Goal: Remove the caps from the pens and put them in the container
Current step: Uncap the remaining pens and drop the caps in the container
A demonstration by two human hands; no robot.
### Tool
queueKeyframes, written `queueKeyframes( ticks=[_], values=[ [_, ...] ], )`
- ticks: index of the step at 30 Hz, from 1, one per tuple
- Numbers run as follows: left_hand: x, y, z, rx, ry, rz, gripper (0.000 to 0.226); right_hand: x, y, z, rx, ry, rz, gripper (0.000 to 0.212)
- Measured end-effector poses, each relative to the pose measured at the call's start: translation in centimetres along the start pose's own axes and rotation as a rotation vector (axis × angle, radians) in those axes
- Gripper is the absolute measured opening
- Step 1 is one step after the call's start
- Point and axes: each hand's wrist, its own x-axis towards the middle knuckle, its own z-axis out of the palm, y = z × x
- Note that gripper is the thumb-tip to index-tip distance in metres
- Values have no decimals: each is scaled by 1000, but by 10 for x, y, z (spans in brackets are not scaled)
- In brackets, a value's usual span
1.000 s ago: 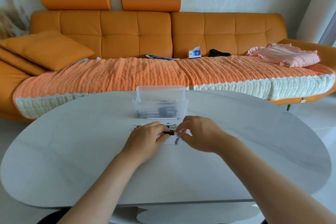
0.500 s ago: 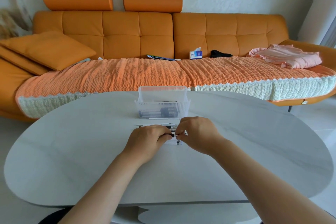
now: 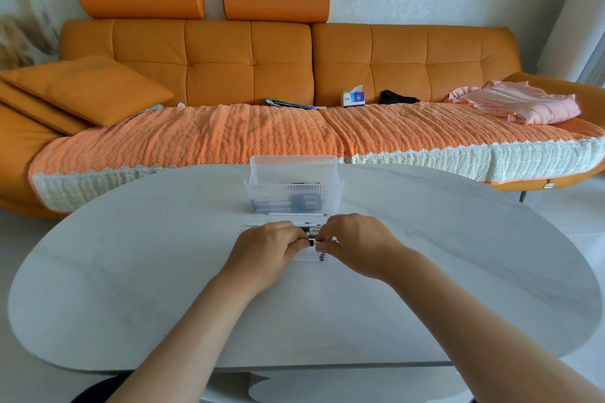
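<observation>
1. Both hands' fingers [image 3: 296, 243] are curled and clamped on one slim white pen [image 3: 311, 242], the left hand [image 3: 266, 247] and the right hand [image 3: 355, 244] meeting at its black band.
2. More white pens [image 3: 309, 259] lie in a row beneath them on the pale grey oval worktop [image 3: 163, 271].
3. Just beyond stands the clear ribbed plastic container [image 3: 293, 193], with dark items inside.
4. Behind is an orange sofa [image 3: 229, 59].

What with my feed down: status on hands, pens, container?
Left hand, right hand both pinching one pen. Clear container just beyond. Loose pen lies before it.
</observation>
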Motion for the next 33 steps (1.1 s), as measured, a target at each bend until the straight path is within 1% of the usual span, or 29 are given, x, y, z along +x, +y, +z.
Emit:
queueKeyframes(
  ticks=[3, 7, 10, 15, 21, 25, 29, 31, 33],
  values=[
    [0, 3, -1, 11, -57, -41, 28, 0, -1, -1, -2, 75, 26, 13],
    [-2, 5, -2, -46, -64, -56, 19, -1, -5, 0, 19, 120, 38, 8],
    [-3, 5, -2, -30, -62, -47, 14, -1, -5, 1, 32, 123, 38, 8],
    [-2, 3, -3, -9, -91, -79, 29, -3, -2, 2, 57, 131, 16, 8],
    [-3, 1, -6, -33, -37, -53, 19, -5, 1, 2, 88, 66, -16, 17],
    [-4, -5, -10, -60, -32, -82, 11, -7, 8, 0, 84, 27, 37, 17],
    [-7, -17, -16, -56, -44, -111, 5, -10, 17, -3, 103, 27, 109, 16],
    [-9, -23, -22, -12, -14, -148, 10, -12, 21, -4, 80, 26, 148, 18],
    [-11, -30, -26, 34, 59, -191, 11, -13, 25, -4, 63, 24, 179, 19]
  ],
)
